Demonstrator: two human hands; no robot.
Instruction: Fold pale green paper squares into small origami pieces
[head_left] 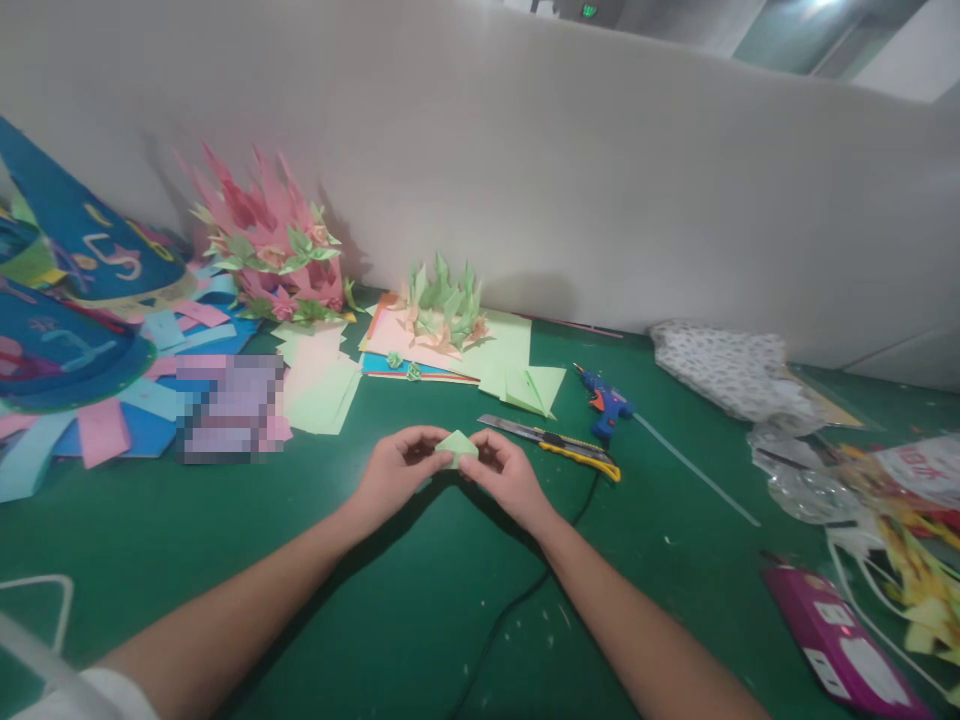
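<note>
A small folded piece of light green paper [457,446] is held between both hands above the green tabletop, its pointed corner facing away from me. My left hand [409,462] pinches its left side, thumb on the near face. On the right side, my right hand [504,470] grips it the same way. Just beyond my right hand lies a yellow utility knife [577,452] with its blade out. Past that is a blue hot glue gun [606,402] with a glue stick in its back. Light green paper sheets [536,388] lie beyond my hands.
A green paper crown [446,305] stands on stacked paper at the back, with a pink paper crown [274,240] to its left. Blue cone hats [90,220] fill the far left. A magenta power strip [840,640] sits at right; a black cord [517,605] crosses the table.
</note>
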